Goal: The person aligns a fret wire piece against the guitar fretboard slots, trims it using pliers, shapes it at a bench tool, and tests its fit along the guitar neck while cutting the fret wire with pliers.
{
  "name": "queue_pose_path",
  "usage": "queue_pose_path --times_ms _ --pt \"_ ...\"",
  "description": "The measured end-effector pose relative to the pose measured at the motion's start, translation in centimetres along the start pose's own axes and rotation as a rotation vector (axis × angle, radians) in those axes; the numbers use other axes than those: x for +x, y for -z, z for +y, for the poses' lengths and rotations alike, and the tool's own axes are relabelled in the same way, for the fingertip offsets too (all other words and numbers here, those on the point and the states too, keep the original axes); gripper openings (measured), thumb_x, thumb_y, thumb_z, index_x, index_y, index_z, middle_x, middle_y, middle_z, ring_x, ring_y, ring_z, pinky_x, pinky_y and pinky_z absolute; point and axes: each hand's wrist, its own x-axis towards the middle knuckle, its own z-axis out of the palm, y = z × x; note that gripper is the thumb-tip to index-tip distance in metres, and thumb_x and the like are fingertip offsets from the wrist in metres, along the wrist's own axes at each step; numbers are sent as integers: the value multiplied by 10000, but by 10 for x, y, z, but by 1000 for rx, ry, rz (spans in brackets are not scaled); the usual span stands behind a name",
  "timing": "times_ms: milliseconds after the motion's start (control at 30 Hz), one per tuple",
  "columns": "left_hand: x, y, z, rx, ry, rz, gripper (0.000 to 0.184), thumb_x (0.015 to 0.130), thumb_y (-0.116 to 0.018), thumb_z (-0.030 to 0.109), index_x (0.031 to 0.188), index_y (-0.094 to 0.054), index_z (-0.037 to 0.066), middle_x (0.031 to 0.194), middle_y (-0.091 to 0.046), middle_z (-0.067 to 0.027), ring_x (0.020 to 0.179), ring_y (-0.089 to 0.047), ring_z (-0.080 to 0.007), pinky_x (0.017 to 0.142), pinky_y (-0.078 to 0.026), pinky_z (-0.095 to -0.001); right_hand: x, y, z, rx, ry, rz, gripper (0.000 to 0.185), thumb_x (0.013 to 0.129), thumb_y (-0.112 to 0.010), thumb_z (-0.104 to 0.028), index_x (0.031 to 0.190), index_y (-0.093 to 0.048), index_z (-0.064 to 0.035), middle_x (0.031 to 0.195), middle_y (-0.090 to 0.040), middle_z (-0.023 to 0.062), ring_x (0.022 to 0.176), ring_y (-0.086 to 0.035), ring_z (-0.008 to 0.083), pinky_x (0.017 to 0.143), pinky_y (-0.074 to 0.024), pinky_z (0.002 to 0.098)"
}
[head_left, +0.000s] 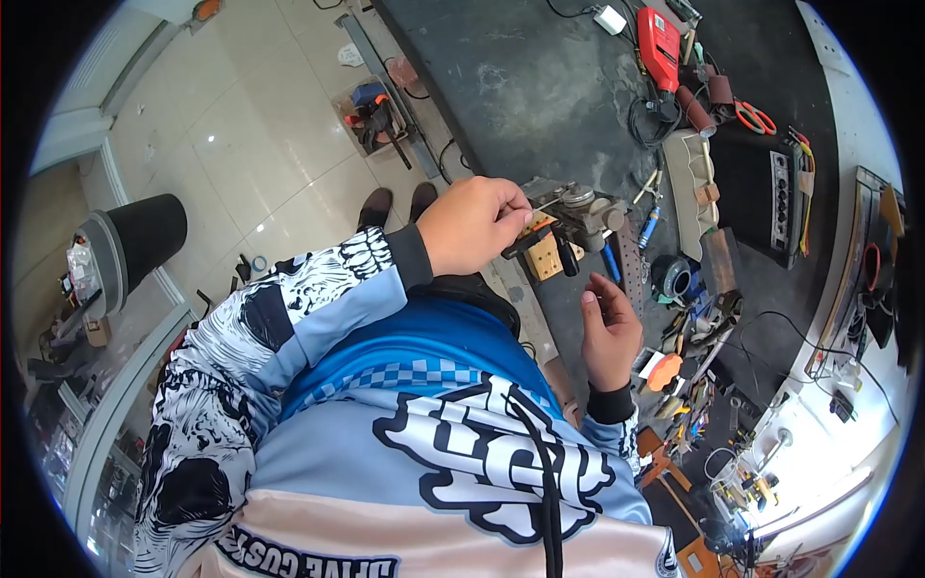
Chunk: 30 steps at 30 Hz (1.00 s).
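My left hand (472, 226) is closed, with thumb and fingertips pinching a thin metal rod (547, 204). The rod points toward a small metal bench vise (583, 217) at the table's edge; whether it touches the vise I cannot tell. Just below the fingertips, a yellowish wooden block with holes (545, 258) juts out from the edge, with black clamp parts (530, 238) across it. My right hand (612, 332) hovers to the right of the block, fingers loosely curled and apart from the thumb, with nothing visible in it.
On the dark workbench (501, 87) lie a red power tool (659, 48), orange-handled scissors (755, 118), a blue tube (649, 226) and a roll of tape (672, 277). A black amplifier-like box (756, 193) stands behind. Loose tools crowd the right. A black bin (154, 241) is at left.
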Motion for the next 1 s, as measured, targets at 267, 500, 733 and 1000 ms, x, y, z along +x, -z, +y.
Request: queue_pose_path --times_ms 267,500,733,1000 --pt "1 4 4 29 -5 -12 194 953 -599 163 972 -664 -18 655 -609 -15 536 -532 -64 504 -431 -236 10 -5 -7 -110 68 52 355 923 -654 -148 1238 -604 9 1052 -655 90 881 -614 128 786 -501 265" --pt "4 2 0 18 -2 -35 202 958 -589 168 975 -665 -19 656 -606 -11 539 -544 -66 499 -439 -235 36 -26 6 -161 57 -63 375 926 -649 -219 1208 -600 23 1063 -661 170 888 -659 215 745 -524 313" --pt "3 3 4 23 4 -29 208 955 -588 156 975 -667 -34 669 -613 -17 549 -551 -71 512 -448 -239 48 -35 19 -215 90 -93 333 960 -616 -288 1070 -647 25 797 -673 72 716 -602 145 682 -476 294" --pt "5 1 11 -32 16 -42 214 950 -594 149 977 -665 -51 667 -613 -16 551 -554 -74 526 -458 -239 55 -31 15 -311 107 8 325 940 -621 -302 1032 -641 9 716 -631 147 629 -593 228 616 -464 348"
